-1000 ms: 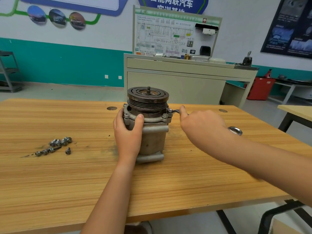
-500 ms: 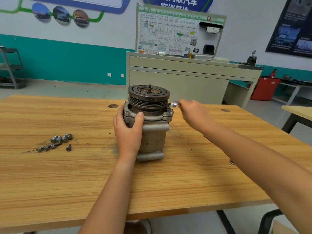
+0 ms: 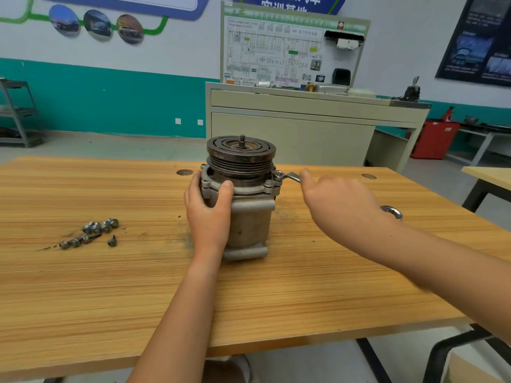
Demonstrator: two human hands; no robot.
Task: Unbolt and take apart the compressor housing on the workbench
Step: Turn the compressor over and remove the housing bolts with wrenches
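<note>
Compressor housing [image 3: 250, 219] stood upright on the desk [image 3: 110, 286], left hand [image 3: 207, 214] grip wrapped round its upper rim, right hand [image 3: 337, 200] grip closed round the wrench [image 3: 289, 177], ring end against the housing's right rim, loose bolts [image 3: 94, 233] at left

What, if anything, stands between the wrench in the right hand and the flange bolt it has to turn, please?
Nothing visible does. The ring end of the wrench sits on the bolt at the right edge of the flange; the right hand grips its handle and the left hand holds the compressor.
</note>
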